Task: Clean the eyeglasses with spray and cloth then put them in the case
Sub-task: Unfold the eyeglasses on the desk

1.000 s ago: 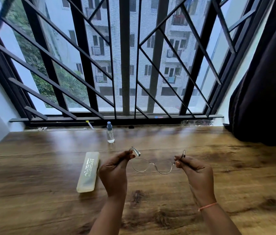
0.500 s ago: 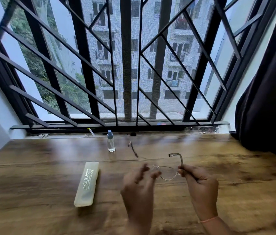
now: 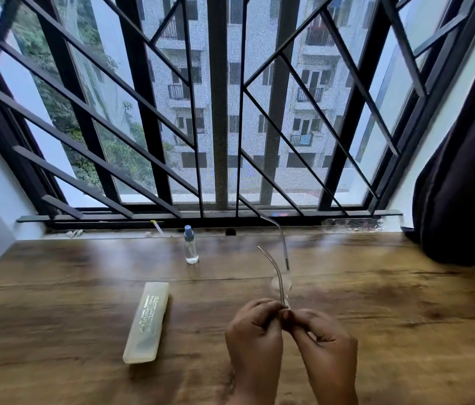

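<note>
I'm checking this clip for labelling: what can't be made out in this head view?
- Head view: the glasses stand edge-on and blurred, so lens smudges cannot be judged.
- Their near end is hidden by the fingers of the left hand and right hand.
- The case: its cloudy wall hides any contents.
- No cloth shows; both forearms are cut off by the bottom edge.

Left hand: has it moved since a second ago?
Yes. The left hand has shifted right, away from the case, and now meets the right hand at the eyeglasses.
</note>
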The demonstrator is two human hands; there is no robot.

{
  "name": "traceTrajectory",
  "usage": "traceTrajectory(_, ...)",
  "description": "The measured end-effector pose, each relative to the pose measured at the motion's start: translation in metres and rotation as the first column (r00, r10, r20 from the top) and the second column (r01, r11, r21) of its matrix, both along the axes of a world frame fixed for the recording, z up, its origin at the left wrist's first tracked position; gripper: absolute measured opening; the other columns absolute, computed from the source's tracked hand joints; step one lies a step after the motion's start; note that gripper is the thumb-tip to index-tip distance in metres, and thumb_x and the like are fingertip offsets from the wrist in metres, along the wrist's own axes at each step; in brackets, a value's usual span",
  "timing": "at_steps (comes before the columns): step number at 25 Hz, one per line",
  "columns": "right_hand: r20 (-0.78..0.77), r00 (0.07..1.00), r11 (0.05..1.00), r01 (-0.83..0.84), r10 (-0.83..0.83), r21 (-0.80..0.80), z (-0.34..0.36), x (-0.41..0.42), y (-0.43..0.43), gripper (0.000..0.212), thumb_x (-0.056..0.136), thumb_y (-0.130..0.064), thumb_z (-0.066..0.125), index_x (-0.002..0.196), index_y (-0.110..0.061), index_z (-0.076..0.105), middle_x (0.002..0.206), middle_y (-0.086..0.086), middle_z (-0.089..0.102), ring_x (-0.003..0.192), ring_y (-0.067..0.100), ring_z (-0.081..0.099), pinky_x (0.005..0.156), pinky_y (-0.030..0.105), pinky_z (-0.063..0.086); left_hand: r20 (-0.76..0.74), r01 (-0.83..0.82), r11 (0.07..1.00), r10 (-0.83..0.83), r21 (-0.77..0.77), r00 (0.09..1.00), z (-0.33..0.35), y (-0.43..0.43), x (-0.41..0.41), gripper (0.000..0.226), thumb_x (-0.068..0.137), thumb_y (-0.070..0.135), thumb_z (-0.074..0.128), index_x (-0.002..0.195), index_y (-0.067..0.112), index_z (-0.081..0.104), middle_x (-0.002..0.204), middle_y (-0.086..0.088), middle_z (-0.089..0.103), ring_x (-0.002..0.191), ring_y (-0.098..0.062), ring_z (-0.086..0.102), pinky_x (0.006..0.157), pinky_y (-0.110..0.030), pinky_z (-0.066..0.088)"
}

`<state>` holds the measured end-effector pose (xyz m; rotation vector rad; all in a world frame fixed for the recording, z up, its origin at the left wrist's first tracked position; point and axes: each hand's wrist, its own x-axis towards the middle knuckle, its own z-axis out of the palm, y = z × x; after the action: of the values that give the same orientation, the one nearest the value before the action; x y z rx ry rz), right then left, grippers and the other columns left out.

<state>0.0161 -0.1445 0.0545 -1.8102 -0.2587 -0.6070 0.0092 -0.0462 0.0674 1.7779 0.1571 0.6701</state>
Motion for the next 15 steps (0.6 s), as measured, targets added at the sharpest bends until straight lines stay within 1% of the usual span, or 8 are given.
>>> traceTrajectory(2, -0.049, 0.999, 0.995, -0.007, 0.012, 0.102, 0.004, 0.001, -0.005, 0.013, 0.066, -0.032, 0.079, 0.077, -0.035, 0.075, 0.076, -0.014, 0.071, 0.073, 0.000, 0.066, 0.066, 0.013, 0.049, -0.053, 0.063, 0.996, -0.067, -0.067, 0.996, 0.002, 0.009, 0.003, 0.038, 0.064, 0.000, 0.068, 0.071, 0.037, 0.070, 0.068, 0.025, 0.068, 0.065, 0.005, 0.064, 0.064, -0.013, 0.052)
traceTrajectory(4, -0.123, 0.990, 0.979, 0.096, -0.074, 0.181, 0.002, 0.013, -0.020, 0.026, 0.069, -0.026, 0.073, 0.094, -0.030, 0.072, 0.095, -0.009, 0.070, 0.083, -0.010, 0.061, 0.071, 0.003, 0.044, -0.143, 0.142, 0.953, -0.185, -0.269, 0.972, 0.006, 0.019, 0.010, 0.046, 0.070, -0.013, 0.067, 0.058, 0.031, 0.073, 0.058, 0.010, 0.070, 0.059, -0.003, 0.066, 0.058, -0.020, 0.054)
traceTrajectory(7, -0.373, 0.928, 0.983, 0.065, 0.005, 0.174, -0.005, 0.045, -0.044, 0.038, 0.082, -0.028, 0.061, 0.118, -0.015, 0.061, 0.129, -0.001, 0.055, 0.105, -0.006, 0.052, 0.088, 0.011, 0.041, -0.213, 0.204, 0.789, -0.389, -0.580, 0.896, 0.011, 0.037, 0.023, 0.036, 0.073, -0.021, 0.059, 0.056, 0.008, 0.071, 0.052, -0.006, 0.065, 0.049, -0.013, 0.064, 0.050, -0.020, 0.052)
traceTrajectory(8, -0.426, 0.898, 0.969, 0.000, 0.110, 0.249, -0.009, 0.053, -0.048, 0.038, 0.081, -0.037, 0.061, 0.113, -0.016, 0.064, 0.128, 0.001, 0.057, 0.105, 0.003, 0.056, 0.088, 0.016, 0.045, -0.232, 0.210, 0.757, -0.432, -0.618, 0.872, 0.010, 0.043, 0.029, 0.029, 0.073, -0.020, 0.059, 0.058, 0.002, 0.070, 0.051, -0.008, 0.065, 0.049, -0.014, 0.064, 0.050, -0.021, 0.053)
traceTrajectory(10, -0.474, 0.853, 0.921, -0.019, 0.218, 0.389, -0.018, 0.064, -0.049, 0.048, 0.070, -0.054, 0.066, 0.100, -0.016, 0.070, 0.103, 0.005, 0.072, 0.085, 0.014, 0.067, 0.071, 0.021, 0.055, -0.285, 0.177, 0.744, -0.448, -0.644, 0.847, 0.006, 0.053, 0.043, 0.020, 0.076, -0.016, 0.060, 0.064, -0.003, 0.067, 0.052, -0.009, 0.065, 0.049, -0.015, 0.064, 0.050, -0.022, 0.054)
traceTrajectory(12, -0.511, 0.837, 0.912, 0.035, 0.197, 0.409, -0.030, 0.071, -0.050, 0.037, 0.085, -0.028, 0.062, 0.113, -0.003, 0.062, 0.080, 0.005, 0.075, 0.069, 0.014, 0.068, 0.060, 0.020, 0.055, -0.360, 0.096, 0.775, -0.396, -0.625, 0.845, 0.000, 0.059, 0.062, 0.015, 0.078, -0.013, 0.061, 0.067, -0.004, 0.066, 0.053, -0.009, 0.065, 0.048, -0.013, 0.064, 0.050, -0.020, 0.054)
traceTrajectory(13, -0.535, 0.823, 0.917, 0.045, 0.190, 0.395, -0.035, 0.074, -0.049, 0.031, 0.090, -0.008, 0.052, 0.119, 0.002, 0.056, 0.076, 0.005, 0.074, 0.065, 0.013, 0.067, 0.057, 0.018, 0.054, -0.403, 0.048, 0.802, -0.349, -0.595, 0.846, -0.004, 0.059, 0.070, 0.013, 0.078, -0.011, 0.062, 0.068, -0.003, 0.066, 0.054, -0.011, 0.065, 0.047, -0.012, 0.063, 0.051, -0.020, 0.055)
traceTrajectory(15, -0.593, 0.788, 0.938, 0.060, 0.165, 0.341, -0.041, 0.080, -0.047, 0.032, 0.092, 0.006, 0.040, 0.123, 0.004, 0.051, 0.080, 0.007, 0.070, 0.064, 0.012, 0.063, 0.057, 0.018, 0.051, -0.481, -0.041, 0.873, -0.229, -0.487, 0.846, -0.017, 0.056, 0.084, 0.014, 0.078, -0.006, 0.066, 0.067, 0.001, 0.068, 0.057, -0.011, 0.065, 0.048, -0.011, 0.062, 0.055, -0.021, 0.056)
